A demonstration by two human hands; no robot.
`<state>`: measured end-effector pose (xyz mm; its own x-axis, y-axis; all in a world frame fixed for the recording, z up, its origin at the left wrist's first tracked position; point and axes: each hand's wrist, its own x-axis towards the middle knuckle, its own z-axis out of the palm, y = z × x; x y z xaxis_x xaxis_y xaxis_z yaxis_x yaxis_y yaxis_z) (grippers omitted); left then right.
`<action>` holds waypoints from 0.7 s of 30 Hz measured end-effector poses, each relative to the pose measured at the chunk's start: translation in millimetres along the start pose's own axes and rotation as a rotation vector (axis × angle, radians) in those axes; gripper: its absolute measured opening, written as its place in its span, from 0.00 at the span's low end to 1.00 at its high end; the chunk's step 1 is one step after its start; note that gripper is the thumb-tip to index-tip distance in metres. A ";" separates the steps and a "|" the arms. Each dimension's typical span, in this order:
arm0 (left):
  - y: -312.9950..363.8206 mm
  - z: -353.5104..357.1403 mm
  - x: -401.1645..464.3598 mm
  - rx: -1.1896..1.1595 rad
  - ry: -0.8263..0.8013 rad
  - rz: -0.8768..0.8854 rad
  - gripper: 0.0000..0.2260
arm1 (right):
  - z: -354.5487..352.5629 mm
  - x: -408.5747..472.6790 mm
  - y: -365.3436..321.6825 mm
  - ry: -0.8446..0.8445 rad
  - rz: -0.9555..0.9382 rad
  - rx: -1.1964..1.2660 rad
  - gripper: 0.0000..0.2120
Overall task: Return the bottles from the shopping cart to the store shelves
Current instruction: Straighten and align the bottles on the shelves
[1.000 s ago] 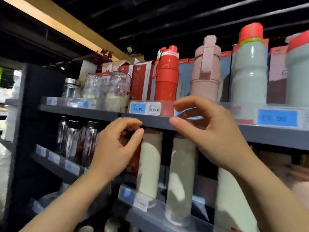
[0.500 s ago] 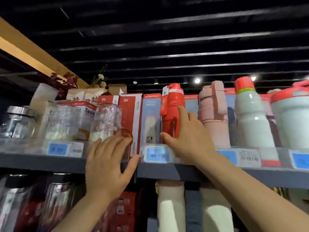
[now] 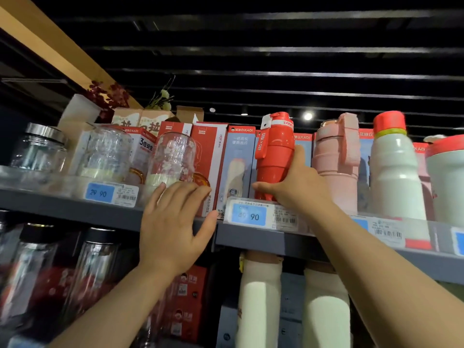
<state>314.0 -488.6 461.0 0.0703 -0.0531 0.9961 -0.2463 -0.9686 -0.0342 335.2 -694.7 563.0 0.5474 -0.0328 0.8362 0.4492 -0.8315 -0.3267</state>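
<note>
Right hand (image 3: 298,189): wrapped round the lower body of the red bottle (image 3: 275,154), thumb at the front near its base, fingers (image 3: 300,153) curled behind its right side; grasping the bottle.
Left hand (image 3: 173,227): flat and spread against the front edge of the top shelf (image 3: 251,241), fingers straight and released, tips reaching up in front of a glass cup (image 3: 173,156); grasping nothing.
Red bottle: upright on the top shelf, just behind a blue price tag (image 3: 248,214) reading 90; red strap hanging down its left side, white tab at the cap.
Left of red bottle: a grey-blue box (image 3: 238,162) printed with a pale bottle, then a red box (image 3: 206,151), both standing upright.
Right of red bottle: a pink bottle (image 3: 336,156) with a strap, just beside it; then a white bottle (image 3: 394,167) with a red cap and yellow-green ring; another white one cut off at the frame edge.
Far left of top shelf: clear glass cups and a glass jar (image 3: 40,149) with a metal lid; a second blue tag (image 3: 100,193) below them.
Lower shelf: cream bottles (image 3: 261,297) under the red bottle; clear bottles with dark caps to the left, blurred.
Above: dark slatted ceiling with small spotlights.
</note>
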 end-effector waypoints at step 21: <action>-1.8 1.4 -0.7 0.001 0.048 0.041 0.21 | -6.0 1.5 -2.9 -0.185 0.127 0.144 0.47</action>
<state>315.7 -487.1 460.3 0.0134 -0.0804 0.9967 -0.2475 -0.9660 -0.0746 330.5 -695.7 567.9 0.7198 -0.0190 0.6939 0.4570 -0.7394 -0.4944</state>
